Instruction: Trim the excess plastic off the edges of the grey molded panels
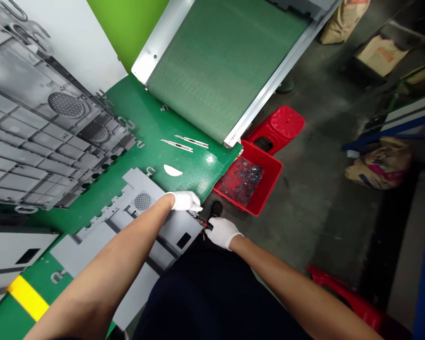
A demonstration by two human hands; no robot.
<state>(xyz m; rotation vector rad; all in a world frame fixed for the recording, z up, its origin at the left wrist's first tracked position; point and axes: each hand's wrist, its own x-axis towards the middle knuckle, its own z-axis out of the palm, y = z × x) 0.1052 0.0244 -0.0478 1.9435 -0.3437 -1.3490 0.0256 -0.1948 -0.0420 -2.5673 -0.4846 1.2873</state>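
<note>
A grey moulded plastic panel (pixel 175 233) with round speaker grilles lies on the green table, its corner reaching over the near edge. My left hand (pixel 186 201), in a white glove, is on that corner with its fingers bent over the edge. In my right hand (pixel 222 233), also gloved, is a hand tool with a black-and-red handle (pixel 208 225). The tool's tip points to the panel corner, by my left fingertips; its exact kind is too small to tell. On the table beyond lie two slim utility knives (pixel 179 145) and a white half-round piece (pixel 173 170).
A green conveyor belt (pixel 226 61) meets the table (pixel 145 127) ahead. The red bin (pixel 269 189) holds small dark scraps, beside a red stool (pixel 286 123). Grey panels (pixel 28 118) stand at left, another (pixel 14 255) lies nearer, and sacks (pixel 382 165) sit at right.
</note>
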